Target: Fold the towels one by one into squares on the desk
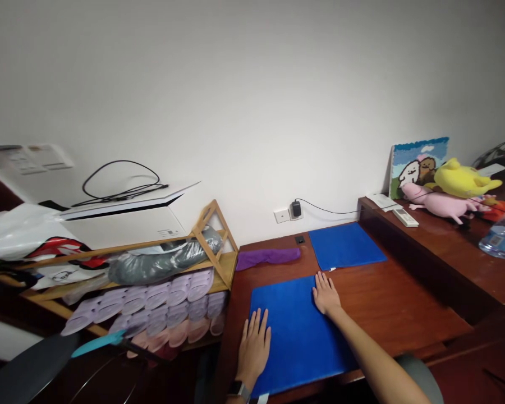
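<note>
A blue cloth (297, 331) lies spread flat on the brown wooden desk (404, 303). My left hand (255, 345) rests flat on its left side, fingers stretched out and slightly apart, with a watch on the wrist. At the cloth's upper right edge my right hand (326, 294) lies palm down, fingers extended, partly on the cloth and partly by the bare wood. Another blue cloth, folded smaller (347, 246), lies flat behind the right hand, near the wall. A crumpled purple cloth (268, 257) lies at the back left of the desk.
A wooden rack (219, 264) with several rows of slippers (179, 289) stands left, a white box (126, 224) above. On the raised right-hand surface are a pink plush toy (441, 203), a yellow one (463, 178), a remote (405, 217) and a bottle (503, 238). A black plug (295, 209) sits in the wall.
</note>
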`<action>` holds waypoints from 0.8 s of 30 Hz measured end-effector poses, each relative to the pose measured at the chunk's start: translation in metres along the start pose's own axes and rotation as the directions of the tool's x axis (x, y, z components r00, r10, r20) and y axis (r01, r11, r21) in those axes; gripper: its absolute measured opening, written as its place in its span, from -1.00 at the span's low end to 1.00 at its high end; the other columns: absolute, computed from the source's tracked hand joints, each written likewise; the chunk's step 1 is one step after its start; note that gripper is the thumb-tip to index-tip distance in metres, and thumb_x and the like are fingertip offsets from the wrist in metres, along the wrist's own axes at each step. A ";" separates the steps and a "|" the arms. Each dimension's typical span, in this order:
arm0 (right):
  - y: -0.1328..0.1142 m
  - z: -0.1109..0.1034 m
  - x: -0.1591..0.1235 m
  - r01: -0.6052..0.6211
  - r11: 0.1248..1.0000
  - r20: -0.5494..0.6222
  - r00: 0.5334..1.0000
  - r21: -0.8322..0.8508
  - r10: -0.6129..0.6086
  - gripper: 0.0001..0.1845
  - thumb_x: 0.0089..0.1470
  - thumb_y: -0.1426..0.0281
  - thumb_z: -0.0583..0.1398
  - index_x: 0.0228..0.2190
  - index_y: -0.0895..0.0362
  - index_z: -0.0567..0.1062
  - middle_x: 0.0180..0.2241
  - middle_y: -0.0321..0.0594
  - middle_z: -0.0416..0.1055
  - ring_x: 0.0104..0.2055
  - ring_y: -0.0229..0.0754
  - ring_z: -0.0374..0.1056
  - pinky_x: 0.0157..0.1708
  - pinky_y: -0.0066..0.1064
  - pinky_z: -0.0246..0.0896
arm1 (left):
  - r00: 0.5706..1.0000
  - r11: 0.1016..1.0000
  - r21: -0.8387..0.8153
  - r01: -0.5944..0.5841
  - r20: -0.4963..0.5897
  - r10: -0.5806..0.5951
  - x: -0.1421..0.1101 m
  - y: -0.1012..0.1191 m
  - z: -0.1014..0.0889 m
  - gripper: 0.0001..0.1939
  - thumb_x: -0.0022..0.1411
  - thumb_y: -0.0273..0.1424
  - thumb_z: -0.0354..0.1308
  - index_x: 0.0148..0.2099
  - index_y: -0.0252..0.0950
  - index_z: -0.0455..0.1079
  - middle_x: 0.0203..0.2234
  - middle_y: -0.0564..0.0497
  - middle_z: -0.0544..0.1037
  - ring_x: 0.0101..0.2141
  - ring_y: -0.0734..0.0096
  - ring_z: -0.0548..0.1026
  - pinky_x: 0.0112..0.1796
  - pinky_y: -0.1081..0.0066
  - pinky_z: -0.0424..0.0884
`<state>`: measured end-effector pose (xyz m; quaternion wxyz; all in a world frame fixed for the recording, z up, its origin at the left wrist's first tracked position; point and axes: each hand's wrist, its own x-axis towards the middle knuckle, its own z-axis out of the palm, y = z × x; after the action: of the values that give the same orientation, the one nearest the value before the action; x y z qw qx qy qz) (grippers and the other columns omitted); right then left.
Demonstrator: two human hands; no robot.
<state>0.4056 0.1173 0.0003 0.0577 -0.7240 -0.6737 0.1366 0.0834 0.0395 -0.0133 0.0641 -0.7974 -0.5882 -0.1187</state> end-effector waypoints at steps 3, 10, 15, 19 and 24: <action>-0.001 0.006 -0.004 0.026 0.998 -0.052 0.998 0.053 -0.023 -0.22 0.39 0.13 -0.28 0.47 0.28 -0.12 0.52 -0.14 -0.28 0.55 -0.14 -0.41 0.48 -0.16 -0.50 | 1.000 0.999 -0.050 -0.017 -0.023 0.016 0.011 0.015 -0.006 -0.42 0.55 -0.26 -0.21 0.53 -0.14 0.00 0.46 -0.05 0.16 0.43 0.16 0.11 0.38 -0.04 0.12; 0.000 0.003 -0.008 0.027 0.999 -0.054 0.998 0.038 -0.025 -0.25 0.40 0.17 -0.25 0.46 0.27 -0.08 0.51 -0.13 -0.23 0.55 -0.12 -0.37 0.48 -0.16 -0.47 | 0.979 0.957 -0.224 -0.186 0.044 0.201 0.103 0.120 0.000 -0.37 0.56 -0.15 -0.30 0.53 -0.28 0.00 0.46 -0.14 0.13 0.45 0.16 0.06 0.41 0.00 0.06; 0.003 0.007 -0.006 0.073 0.997 -0.045 0.996 -0.014 -0.073 -0.29 0.37 0.26 -0.21 0.46 0.18 0.01 0.51 -0.17 -0.22 0.55 -0.09 -0.37 0.48 -0.11 -0.42 | 0.963 0.933 -0.291 -0.214 0.098 0.251 0.140 0.157 0.035 -0.34 0.55 -0.11 -0.37 0.54 -0.26 -0.05 0.46 -0.13 0.14 0.45 0.18 0.06 0.41 0.00 0.03; 0.005 0.011 -0.005 0.065 0.998 -0.061 0.996 0.008 -0.064 -0.28 0.38 0.22 -0.22 0.46 0.19 -0.01 0.51 -0.18 -0.21 0.55 -0.10 -0.38 0.48 -0.10 -0.45 | 0.958 0.932 -0.285 -0.222 0.113 0.263 0.139 0.148 0.049 -0.33 0.55 -0.08 -0.37 0.55 -0.23 -0.08 0.48 -0.09 0.09 0.46 0.19 0.01 0.42 0.02 -0.01; 0.004 0.010 -0.005 0.015 0.999 -0.078 0.997 0.041 -0.011 -0.25 0.39 0.17 -0.23 0.47 0.24 -0.06 0.51 -0.15 -0.24 0.55 -0.12 -0.38 0.48 -0.14 -0.46 | 0.984 0.963 -0.245 -0.108 0.109 0.138 0.136 0.120 0.046 -0.30 0.53 -0.04 -0.35 0.54 -0.27 -0.03 0.47 -0.15 0.12 0.45 0.13 0.05 0.41 -0.02 0.01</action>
<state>0.4060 0.1107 -0.0097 0.0995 -0.7230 -0.6726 0.1220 0.2408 0.1399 -0.0171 -0.0616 -0.8402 -0.5217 -0.1342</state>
